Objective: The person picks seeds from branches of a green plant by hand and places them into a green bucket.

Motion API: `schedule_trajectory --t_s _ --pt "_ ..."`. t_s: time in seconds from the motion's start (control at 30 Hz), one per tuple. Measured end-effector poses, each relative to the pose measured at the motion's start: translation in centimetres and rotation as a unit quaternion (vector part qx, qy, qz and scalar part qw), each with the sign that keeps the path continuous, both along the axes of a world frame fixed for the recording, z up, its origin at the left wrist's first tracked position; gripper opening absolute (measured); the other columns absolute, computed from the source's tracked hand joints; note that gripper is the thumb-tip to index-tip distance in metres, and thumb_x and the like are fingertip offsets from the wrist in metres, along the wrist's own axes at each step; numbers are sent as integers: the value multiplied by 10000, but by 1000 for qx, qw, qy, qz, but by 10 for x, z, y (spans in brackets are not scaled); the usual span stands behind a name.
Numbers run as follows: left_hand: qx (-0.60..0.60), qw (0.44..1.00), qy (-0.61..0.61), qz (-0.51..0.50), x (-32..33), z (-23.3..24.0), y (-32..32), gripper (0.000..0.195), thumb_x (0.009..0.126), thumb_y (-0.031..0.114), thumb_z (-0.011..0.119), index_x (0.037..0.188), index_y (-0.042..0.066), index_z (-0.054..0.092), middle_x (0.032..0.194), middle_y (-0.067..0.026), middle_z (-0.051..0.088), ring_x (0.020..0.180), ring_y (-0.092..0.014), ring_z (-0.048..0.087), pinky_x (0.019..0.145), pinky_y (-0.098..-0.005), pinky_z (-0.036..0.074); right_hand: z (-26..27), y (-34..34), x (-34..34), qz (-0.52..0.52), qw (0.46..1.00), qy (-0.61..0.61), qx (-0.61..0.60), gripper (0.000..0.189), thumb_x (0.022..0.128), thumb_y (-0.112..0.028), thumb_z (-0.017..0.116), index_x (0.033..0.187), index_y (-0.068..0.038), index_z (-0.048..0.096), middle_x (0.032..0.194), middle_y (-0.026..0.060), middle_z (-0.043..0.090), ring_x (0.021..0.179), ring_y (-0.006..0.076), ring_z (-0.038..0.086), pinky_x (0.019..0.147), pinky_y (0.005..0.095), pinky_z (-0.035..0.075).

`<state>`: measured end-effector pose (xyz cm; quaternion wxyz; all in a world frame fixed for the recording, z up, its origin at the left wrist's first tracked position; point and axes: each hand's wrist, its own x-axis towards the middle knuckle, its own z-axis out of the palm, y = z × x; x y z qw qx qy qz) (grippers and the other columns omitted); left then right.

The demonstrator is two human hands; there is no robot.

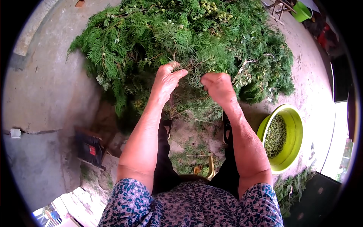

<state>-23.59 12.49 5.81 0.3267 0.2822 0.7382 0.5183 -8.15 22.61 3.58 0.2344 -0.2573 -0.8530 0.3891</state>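
A large heap of leafy cypress-like conifer branches (124, 42) lies in front of me, with pale green seed cones (210, 7) among the foliage. My left hand (167, 79) grips a twiggy conifer sprig (194, 66) at the near side of the heap, thumb and forefinger pressed together. Just right of it, my right hand (219, 86) has its fingers curled beside the same sprig. It is slightly blurred, and whatever may lie inside its fingers is hidden. To the right of my right forearm, a yellow-green plastic basin (293, 142) contains many small green cones (275, 136).
Loose sprigs (190, 153) litter the dusty floor between my legs, near a yellow curved handle-like piece (211, 167). At left stands a black bag-like object (88, 147) with a red label. More cuttings (295, 184) lie lower right. A green bucket (301, 12) is at the far right.
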Motion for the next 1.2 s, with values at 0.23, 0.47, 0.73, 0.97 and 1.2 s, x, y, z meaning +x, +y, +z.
schedule_trajectory --t_s 0.23,0.47,0.73,0.97,1.2 --pt "39 992 102 -64 4 -5 -5 72 768 43 623 837 24 622 619 -1 561 481 -69 433 442 -229 347 31 -14 -27 -71 987 109 -89 249 835 -117 620 1069 -35 598 672 13 579 558 77 506 520 223 426" --pt "-52 993 65 -78 7 14 -9 100 764 77 627 850 25 618 646 -26 576 514 -82 480 485 -246 392 23 -7 -35 -140 980 139 -29 162 849 -148 602 964 -35 605 638 42 599 497 96 514 455 235 422" --pt "76 988 -134 -7 -4 0 -13 148 780 92 626 917 37 617 660 7 565 513 -70 481 505 -209 409 57 -5 -25 -57 700 353 -618 155 879 -183 574 808 -45 571 639 40 573 400 71 412 353 205 276" --pt "130 957 -260 -4 -6 0 -15 128 842 89 564 963 47 558 802 11 557 655 -82 480 638 -248 440 26 -10 -24 -53 848 115 -514 107 849 -92 596 914 -14 631 644 15 563 404 62 411 334 203 255" --pt "114 967 -220 -53 -5 -1 -15 132 860 96 551 982 47 554 841 11 563 663 -69 481 638 -243 476 28 -17 -38 46 852 168 -495 210 838 -22 586 1047 3 595 644 -10 520 487 53 384 411 200 254"
